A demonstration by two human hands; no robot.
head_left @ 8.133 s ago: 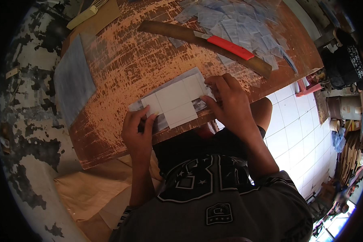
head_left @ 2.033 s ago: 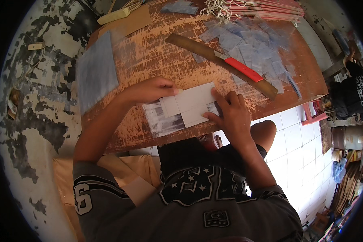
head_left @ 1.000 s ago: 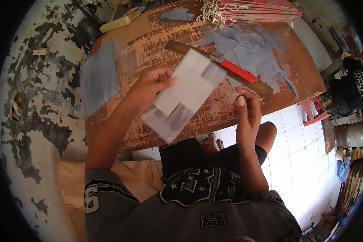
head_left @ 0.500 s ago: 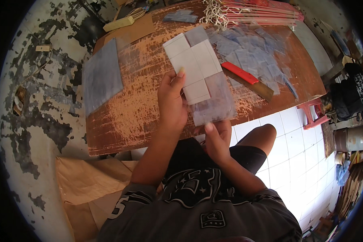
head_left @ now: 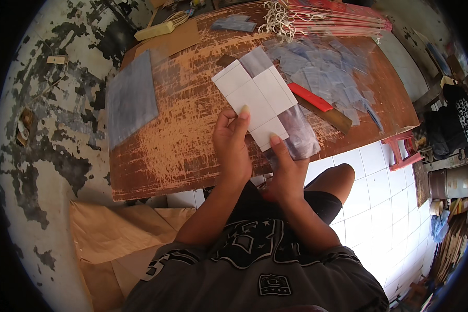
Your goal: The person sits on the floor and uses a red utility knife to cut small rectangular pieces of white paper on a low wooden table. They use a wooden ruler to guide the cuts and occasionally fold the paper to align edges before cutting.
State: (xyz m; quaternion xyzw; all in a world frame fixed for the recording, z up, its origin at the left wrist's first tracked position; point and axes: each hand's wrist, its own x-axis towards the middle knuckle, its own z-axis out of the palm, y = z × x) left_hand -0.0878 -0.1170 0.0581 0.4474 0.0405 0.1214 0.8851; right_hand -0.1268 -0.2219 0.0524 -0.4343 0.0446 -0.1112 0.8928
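Note:
Both my hands hold up a lined white card (head_left: 244, 83) in a stepped shape, together with grey translucent plastic film (head_left: 301, 138) that shows beside and behind it. My left hand (head_left: 234, 143) pinches the card's left edge, thumb on top. My right hand (head_left: 290, 169) grips the lower end of card and film, its thumb pressing on the card's bottom corner; its fingers are hidden behind. Just right of the card, a red-handled tool (head_left: 311, 97) lies against a flat brown strip (head_left: 335, 120) on the wooden table (head_left: 177, 130).
Many cut plastic pieces (head_left: 322, 67) are spread at the table's right. A larger grey sheet (head_left: 132, 99) lies at the left. Red rods with white strings (head_left: 327, 21) lie at the back, near a yellowish block (head_left: 154, 31). A red stool (head_left: 402, 151) stands beyond the right edge.
The card and film have come slightly down and right. My right hand has moved up from the film's lower edge, its thumb now on the card. The film's lower end is now bent.

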